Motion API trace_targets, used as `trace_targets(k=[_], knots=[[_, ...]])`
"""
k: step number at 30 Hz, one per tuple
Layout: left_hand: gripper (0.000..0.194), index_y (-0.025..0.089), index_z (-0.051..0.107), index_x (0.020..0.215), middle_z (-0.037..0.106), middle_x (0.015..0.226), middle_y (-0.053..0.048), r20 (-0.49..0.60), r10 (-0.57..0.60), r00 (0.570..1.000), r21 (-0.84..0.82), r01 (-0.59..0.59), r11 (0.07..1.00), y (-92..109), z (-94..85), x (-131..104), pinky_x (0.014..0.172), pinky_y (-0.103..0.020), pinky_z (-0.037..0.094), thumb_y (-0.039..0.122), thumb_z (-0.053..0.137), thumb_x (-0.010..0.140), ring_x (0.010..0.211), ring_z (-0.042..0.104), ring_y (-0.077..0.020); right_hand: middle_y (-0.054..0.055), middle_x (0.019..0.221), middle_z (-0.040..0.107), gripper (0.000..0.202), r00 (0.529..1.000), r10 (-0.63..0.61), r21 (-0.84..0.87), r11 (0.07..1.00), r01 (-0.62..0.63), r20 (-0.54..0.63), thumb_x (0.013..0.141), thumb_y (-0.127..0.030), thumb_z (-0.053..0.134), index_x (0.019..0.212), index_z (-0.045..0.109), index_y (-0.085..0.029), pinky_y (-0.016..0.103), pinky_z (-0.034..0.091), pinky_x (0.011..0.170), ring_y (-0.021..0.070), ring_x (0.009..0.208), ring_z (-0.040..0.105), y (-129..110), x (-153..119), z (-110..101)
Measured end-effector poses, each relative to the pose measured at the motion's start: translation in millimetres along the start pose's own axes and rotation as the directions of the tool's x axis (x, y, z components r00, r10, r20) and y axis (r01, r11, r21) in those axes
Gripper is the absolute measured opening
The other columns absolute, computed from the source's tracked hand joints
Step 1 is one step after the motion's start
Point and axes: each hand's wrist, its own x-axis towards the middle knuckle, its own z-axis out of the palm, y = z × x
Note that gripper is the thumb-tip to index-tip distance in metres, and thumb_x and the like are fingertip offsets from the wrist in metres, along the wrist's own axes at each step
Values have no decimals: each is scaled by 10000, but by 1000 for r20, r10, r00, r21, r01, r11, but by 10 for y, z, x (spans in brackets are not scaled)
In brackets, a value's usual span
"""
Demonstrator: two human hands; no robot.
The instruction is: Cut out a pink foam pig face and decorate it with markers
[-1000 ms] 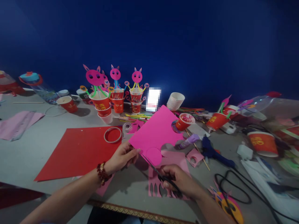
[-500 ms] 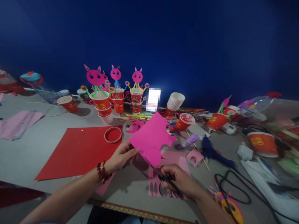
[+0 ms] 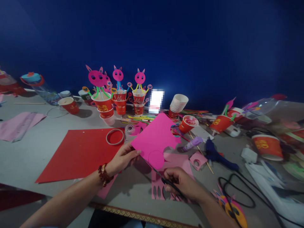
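Between my hands is a sheet of bright pink paper (image 3: 154, 136), with a circle outlined near its lower edge and scalloped cuts along its right side. My left hand (image 3: 125, 155) pinches the sheet's left corner, thumb on top. In my right hand (image 3: 179, 182) are black-handled scissors (image 3: 169, 183), fingers wrapped round the handles. The blades point up and left and meet the paper's edge beside the outlined circle. Below the scissors lies a cut-up sheet of light pink paper (image 3: 182, 162). A red sheet (image 3: 78, 155) with a tape roll (image 3: 115, 137) on it lies left of my left hand.
Red paper cups with pink animal faces (image 3: 101, 99) stand along the back, near a stack of cups (image 3: 178, 103). To the right lie a glue stick (image 3: 193, 143), a blue glue gun (image 3: 219, 156) with a looping black cord, and a pink scrap (image 3: 197, 160).
The pink sheet has shifted very slightly and its right edge sits a little farther right. Both hands keep nearly the same place and grip.
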Motion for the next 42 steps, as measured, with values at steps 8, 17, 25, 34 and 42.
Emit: trace_targets(k=[8,17,25,34,42], knots=[[350,158,616,963,603,557,41,4,4,1000,-40,-3,999,31,9,9,373,-152,330,377,756,728,380,462,-56,-111,508,346,570,999,7,15,1000,-7,-42,652,-599,783,624,359,-220,141,260,333,37,383,361,-34,-21,6],[382,159,593,1023,629,594,32,18,38,999,-82,-37,996,79,48,-11,371,-163,399,374,753,751,391,531,-79,-106,538,366,604,1000,8,48,999,-7,-26,613,-632,776,613,337,-217,147,362,383,40,413,405,11,20,-39],[365,166,564,994,621,601,41,41,51,998,-59,-49,997,85,73,-30,368,-166,415,409,730,777,388,548,-83,-105,545,359,612,1000,4,30,1000,-4,-10,609,-631,775,615,318,-223,150,324,377,35,403,375,31,23,-52],[384,160,562,1022,629,598,36,46,49,998,-39,-47,998,131,83,-45,376,-164,415,397,736,773,384,554,-86,-107,545,310,650,1000,4,35,999,-4,12,582,-713,748,617,321,-223,160,265,387,39,425,311,13,19,-54],[386,163,554,1029,630,596,38,56,58,997,-48,-55,997,130,82,-46,381,-166,423,399,734,783,390,566,-92,-97,543,299,653,999,-34,-8,999,34,-7,590,-726,730,592,316,-221,182,213,433,57,484,260,-26,28,-63]])
